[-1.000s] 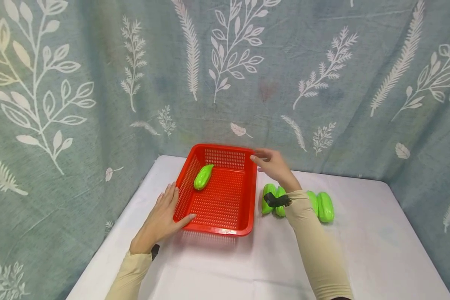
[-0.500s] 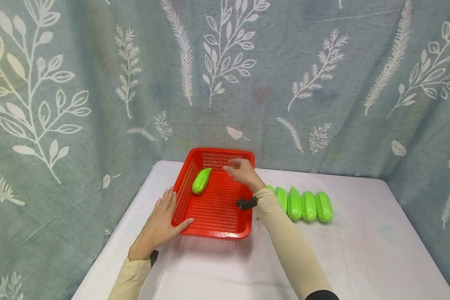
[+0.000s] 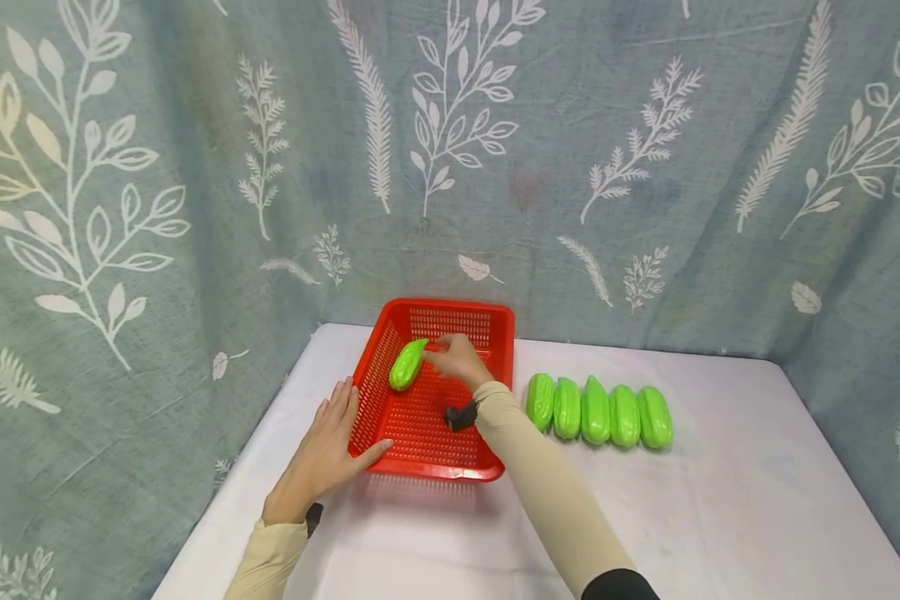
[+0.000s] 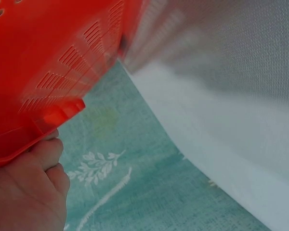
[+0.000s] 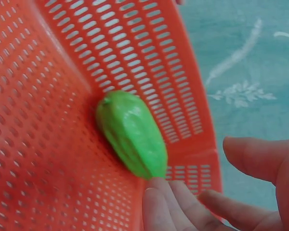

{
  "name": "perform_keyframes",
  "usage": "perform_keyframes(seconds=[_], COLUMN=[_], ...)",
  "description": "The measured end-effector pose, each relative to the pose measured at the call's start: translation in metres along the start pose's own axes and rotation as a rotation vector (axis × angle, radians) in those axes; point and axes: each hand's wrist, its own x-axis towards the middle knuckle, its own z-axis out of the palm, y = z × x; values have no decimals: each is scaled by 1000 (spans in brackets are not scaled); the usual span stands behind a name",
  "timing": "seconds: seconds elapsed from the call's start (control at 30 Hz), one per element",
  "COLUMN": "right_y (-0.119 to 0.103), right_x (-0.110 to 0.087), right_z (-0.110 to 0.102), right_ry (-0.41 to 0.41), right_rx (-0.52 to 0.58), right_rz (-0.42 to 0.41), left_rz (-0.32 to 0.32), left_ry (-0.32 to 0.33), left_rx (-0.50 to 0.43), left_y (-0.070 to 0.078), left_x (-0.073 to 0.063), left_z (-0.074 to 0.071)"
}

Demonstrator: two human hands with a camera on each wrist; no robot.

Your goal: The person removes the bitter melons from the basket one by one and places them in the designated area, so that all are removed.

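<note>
A red plastic basket [image 3: 435, 417] with slotted walls stands on the white-covered table. Inside it, by the left wall, lies a glossy bright-green elongated vegetable [image 3: 407, 365] with a tapered tip; its exact kind is unclear. My right hand [image 3: 457, 360] reaches into the basket beside that tip. In the right wrist view its fingertips [image 5: 156, 190] overlap the tip, with the thumb held apart; whether they touch is unclear. Along the basket's left wall and front corner rests my left hand [image 3: 330, 454], fingers straight, thumb spread over the front rim.
To the right of the basket, several matching green vegetables [image 3: 596, 410] lie in a row on the white table [image 3: 720, 483]. A blue-green curtain [image 3: 540, 167] with white leaf prints hangs behind and at both sides.
My right hand has moved left from the basket's right rim, over the inside, to the green vegetable. My left hand stays at the left rim. The row at right is now uncovered.
</note>
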Motion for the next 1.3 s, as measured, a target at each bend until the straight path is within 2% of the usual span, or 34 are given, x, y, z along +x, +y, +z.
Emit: perform_keyframes(seconds=[0.27, 0.5, 0.7, 1.3], right_y=[4, 9, 14, 9], right_x=[0, 3, 9, 12], right_z=[14, 24, 31, 43], right_ry=[8, 35, 26, 25], right_rx=[-53, -83, -70, -30], right_rz=[29, 44, 71, 91], left_rz=[-7, -12, -18, -20], left_ry=[4, 3, -4, -1], left_rx=[-24, -4, 1, 9], left_y=[6, 2, 0, 2], left_x=[-2, -3, -3, -3], left_z=[-1, 2, 1, -1])
